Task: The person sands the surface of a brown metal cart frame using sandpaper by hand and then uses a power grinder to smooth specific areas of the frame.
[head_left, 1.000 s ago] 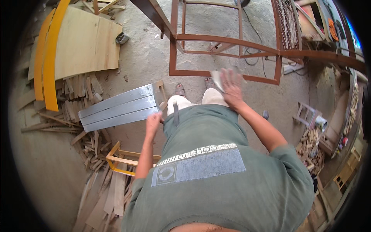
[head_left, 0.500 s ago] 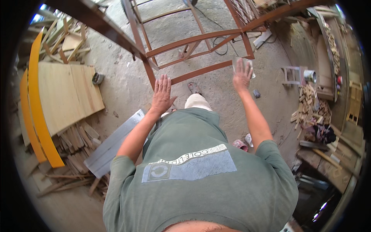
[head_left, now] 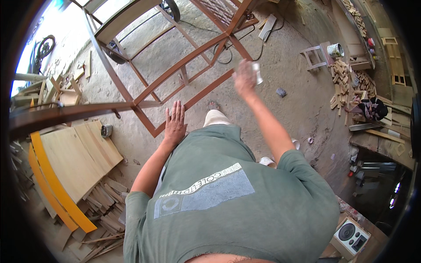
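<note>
A reddish-brown wooden furniture frame [head_left: 199, 97] spreads ahead of me, with long rails, crosspieces and a lattice part at its far end. My left hand [head_left: 175, 124] lies flat, fingers stretched, at the near rail close to its left corner. Toward the right end of that same rail is my right hand [head_left: 245, 79], slightly smeared by motion. It holds a thin pale sheet [head_left: 258, 73] against the wood, one edge sticking out past the fingers; whether it is paper or cloth I cannot tell.
A light wooden panel [head_left: 83, 151] and yellow curved boards [head_left: 57, 184] lie at left beside scrap wood [head_left: 107, 197]. At right stand a small stool [head_left: 313, 58], a white bucket [head_left: 335, 50] and piled wood offcuts [head_left: 340, 83]. A dark cable [head_left: 259, 55] crosses the floor.
My view has turned to the right, so the frame appears tilted. My right hand has moved left along the near rail with the pale sheet. The left hand stays by the rail's left end.
</note>
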The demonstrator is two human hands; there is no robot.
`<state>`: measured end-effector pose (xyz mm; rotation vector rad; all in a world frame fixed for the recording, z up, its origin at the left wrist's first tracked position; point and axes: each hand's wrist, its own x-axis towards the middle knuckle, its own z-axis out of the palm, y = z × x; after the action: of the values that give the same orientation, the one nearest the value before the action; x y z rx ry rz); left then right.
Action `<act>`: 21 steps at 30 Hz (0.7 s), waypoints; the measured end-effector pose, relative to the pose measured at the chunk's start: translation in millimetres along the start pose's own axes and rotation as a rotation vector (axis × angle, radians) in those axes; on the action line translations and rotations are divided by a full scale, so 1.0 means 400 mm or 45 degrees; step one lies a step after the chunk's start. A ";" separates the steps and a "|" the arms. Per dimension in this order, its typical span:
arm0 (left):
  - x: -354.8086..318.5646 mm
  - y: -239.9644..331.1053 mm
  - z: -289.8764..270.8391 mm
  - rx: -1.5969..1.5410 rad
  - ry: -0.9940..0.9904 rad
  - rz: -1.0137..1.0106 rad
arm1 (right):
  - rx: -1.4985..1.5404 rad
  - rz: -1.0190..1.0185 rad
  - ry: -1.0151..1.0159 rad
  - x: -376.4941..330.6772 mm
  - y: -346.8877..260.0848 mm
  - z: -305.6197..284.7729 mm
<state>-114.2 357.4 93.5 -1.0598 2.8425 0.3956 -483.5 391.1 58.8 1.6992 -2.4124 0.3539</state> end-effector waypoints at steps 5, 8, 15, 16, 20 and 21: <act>0.143 0.066 -0.019 -0.003 -0.025 0.110 | 0.122 -0.198 -0.510 -0.041 -0.119 0.001; 0.214 0.100 -0.018 0.013 -0.019 0.146 | -0.075 0.033 -0.178 0.092 0.013 0.014; 0.344 0.127 -0.008 -0.334 0.041 -0.213 | 0.078 -0.270 -0.224 0.176 0.210 -0.010; 0.352 0.130 -0.009 -0.276 0.171 -0.201 | 0.055 -0.328 -0.220 0.167 0.203 -0.014; 0.355 0.136 -0.017 -0.344 0.148 -0.310 | 0.031 -0.451 -0.274 0.246 0.180 0.004; 0.352 0.136 -0.018 -0.334 0.200 -0.281 | 0.089 -0.484 -0.201 0.284 0.175 0.008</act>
<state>-256.2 306.1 88.7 -1.4972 2.8169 0.7090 -587.6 310.4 80.0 2.2366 -2.1264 0.2585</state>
